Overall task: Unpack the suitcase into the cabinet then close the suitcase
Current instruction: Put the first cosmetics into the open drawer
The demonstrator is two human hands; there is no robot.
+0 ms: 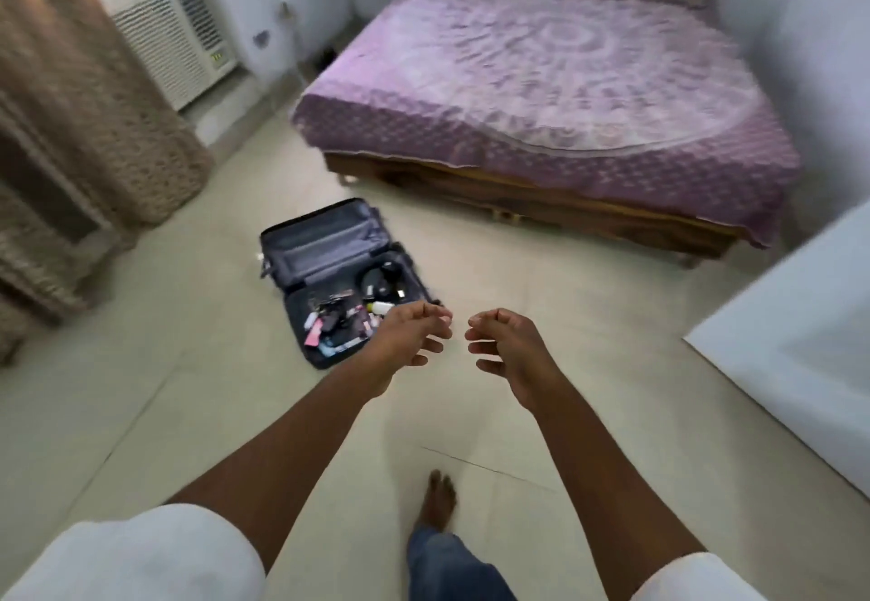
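— Reaching out in front, both arms were stretched forward over the floor point(588, 332). What did the fingers have hold of?

— Nothing. The left hand point(414, 329) and the right hand point(511, 346) hung in the air, palms turned toward each other, fingers loosely curled and parted, thumbs apart from the rest. The two sets of fingertips were near each other without touching.

— And the suitcase point(329, 271)?

— It lay open flat on the pale tiles, beyond and to the left of the left hand, whose fingers overlapped its near right corner in the picture (the hand was clearly held above it, not touching). The lid half, lined in grey, was bare; the other half held a scatter of small items point(336, 322), pink, white and dark, with a pale bottle point(380, 307) and some black things point(383, 278) behind, too blurred to name.

— The room?

— A bed point(565, 96) with a purple patterned cover and two pillows stood past the suitcase, against white walls. A beige curtain point(84, 96) hung at the left beside a white air cooler point(174, 35). A white panel point(800, 341) cut in at the right edge; whether it was the cabinet I could not tell. One bare foot point(440, 497) stood on the tiles below the hands, with a blue trouser leg and white sleeves at the bottom.
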